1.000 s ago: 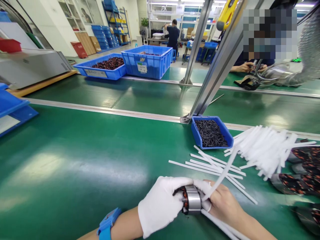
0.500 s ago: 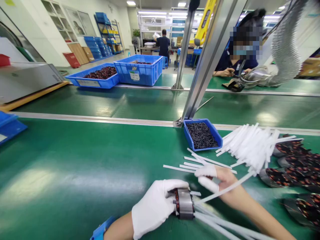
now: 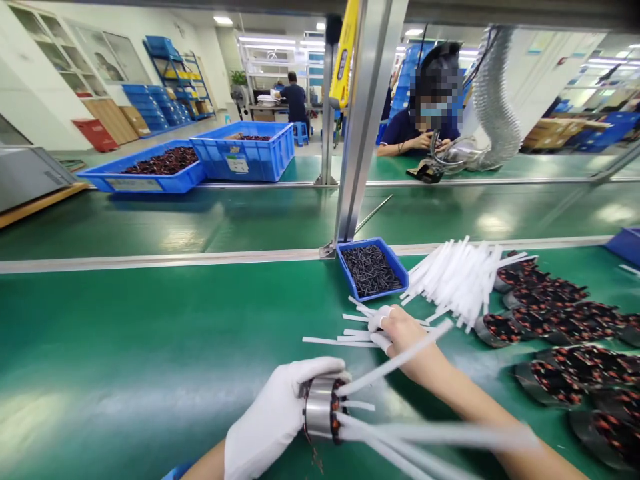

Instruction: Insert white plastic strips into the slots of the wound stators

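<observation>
Head view: what is being held, and where?

— A stator (image 3: 317,413) is being held low over the near middle of the green belt (image 3: 150,347). It is being gripped by the gloved left hand (image 3: 270,427), with the fingers being curled tight round its metal shell. White strips (image 3: 395,437) are being carried in it, sticking out to the right.

And the right hand (image 3: 403,337)?

— It is being stretched out farther away, palm down. Its capped fingertips (image 3: 379,321) are being laid on loose strips (image 3: 345,340) on the belt; whether one is being pinched cannot be told.

What is being kept around them?

— A pile of strips (image 3: 460,277) is lying just right of a small blue bin (image 3: 380,295) of dark pieces. Wound stators (image 3: 545,300) are being kept in rows at the right. Far left, two blue crates (image 3: 245,157) are being kept beyond the rail, and a co-worker (image 3: 415,130) is being seen seated across the far belt.
</observation>
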Demonstrator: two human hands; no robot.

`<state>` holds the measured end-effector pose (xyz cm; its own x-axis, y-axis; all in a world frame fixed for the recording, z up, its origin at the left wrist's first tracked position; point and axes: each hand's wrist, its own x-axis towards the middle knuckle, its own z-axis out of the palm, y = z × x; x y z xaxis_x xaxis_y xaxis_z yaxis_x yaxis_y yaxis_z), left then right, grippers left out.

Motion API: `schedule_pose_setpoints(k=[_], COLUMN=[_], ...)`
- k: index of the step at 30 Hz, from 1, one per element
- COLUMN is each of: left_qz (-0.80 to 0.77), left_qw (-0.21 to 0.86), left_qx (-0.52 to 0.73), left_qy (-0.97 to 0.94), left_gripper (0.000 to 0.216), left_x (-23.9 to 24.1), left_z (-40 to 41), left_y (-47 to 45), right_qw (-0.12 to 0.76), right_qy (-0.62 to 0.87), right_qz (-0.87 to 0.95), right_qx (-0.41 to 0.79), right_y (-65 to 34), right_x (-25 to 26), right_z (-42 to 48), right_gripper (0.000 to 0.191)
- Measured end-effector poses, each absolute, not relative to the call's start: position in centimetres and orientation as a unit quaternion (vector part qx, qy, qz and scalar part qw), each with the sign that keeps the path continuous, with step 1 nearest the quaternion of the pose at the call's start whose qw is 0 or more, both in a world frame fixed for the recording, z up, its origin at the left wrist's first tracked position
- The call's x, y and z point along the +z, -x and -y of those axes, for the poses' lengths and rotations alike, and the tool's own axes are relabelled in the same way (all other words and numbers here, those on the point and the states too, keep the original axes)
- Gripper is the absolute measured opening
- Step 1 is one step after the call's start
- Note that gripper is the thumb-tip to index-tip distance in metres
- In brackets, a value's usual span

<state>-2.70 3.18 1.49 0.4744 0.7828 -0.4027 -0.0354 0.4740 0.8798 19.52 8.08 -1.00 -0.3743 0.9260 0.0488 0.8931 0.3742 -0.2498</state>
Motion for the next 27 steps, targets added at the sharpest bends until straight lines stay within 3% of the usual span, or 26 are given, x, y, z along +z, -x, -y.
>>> schedule_pose_setpoints(k=[6, 12, 17, 22, 27], left_qz=[-0.422, -0.413, -0.392, -0.383, -0.376], left_qw=[0.789, 0.787, 0.806, 0.811, 0.813], left_qx=[0.295, 0.286, 0.298, 0.31, 0.32], left_qy=[-0.336, -0.359, -0.328, -0.315, -0.308], left_gripper=[0.023, 0.029, 0.043, 0.047, 0.044], left_x=[1.1, 2.3, 1.9, 1.4, 1.6], left_z=[-3.1, -3.5, -3.6, -3.6, -3.5], left_y=[2.4, 2.1, 2.4, 2.7, 2.6], right_qw=[0.136, 0.286, 0.318, 0.396, 0.378], right_qy=[0.534, 0.419, 0.391, 0.413, 0.414], right_qz=[0.828, 0.783, 0.692, 0.62, 0.602], right_qx=[0.105, 0.36, 0.517, 0.537, 0.568], right_y=[-20.3, -21.7, -21.5, -21.2, -20.0], right_x=[-0.9, 2.0, 2.2, 1.5, 1.2], right_z=[-7.5, -6.7, -6.4, -6.6, -6.4], right_gripper=[0.011, 0.011, 0.01, 0.011, 0.009])
